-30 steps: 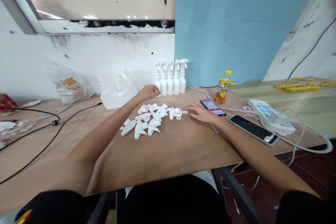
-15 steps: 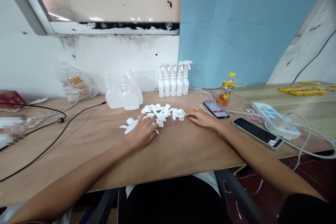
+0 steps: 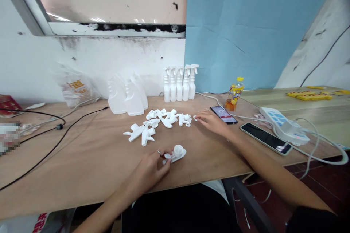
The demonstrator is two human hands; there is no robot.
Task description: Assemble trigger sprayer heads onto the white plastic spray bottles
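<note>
Close to the table's front edge, my left hand [image 3: 155,165] grips a white spray trigger head [image 3: 178,152], its round collar turned upward. Farther right, the fingertips of my right hand [image 3: 212,121] pinch a small white ring [image 3: 195,118] near the tabletop. Loose white trigger heads [image 3: 143,130] lie in a heap in the middle of the table. Beside them, left of my right hand, is a small cluster of white rings [image 3: 186,119].
White bottles without heads [image 3: 135,98] stand at the back left, and a row of spray bottles [image 3: 179,85] stands by the wall. To the right are two phones [image 3: 266,138], a drink bottle [image 3: 235,93] and a power strip [image 3: 286,125]. Black cables [image 3: 71,134] cross the left side.
My left hand has come from the heap toward the table's front edge, bringing a trigger head with it. My right hand has shifted slightly and now has a ring at its fingertips.
</note>
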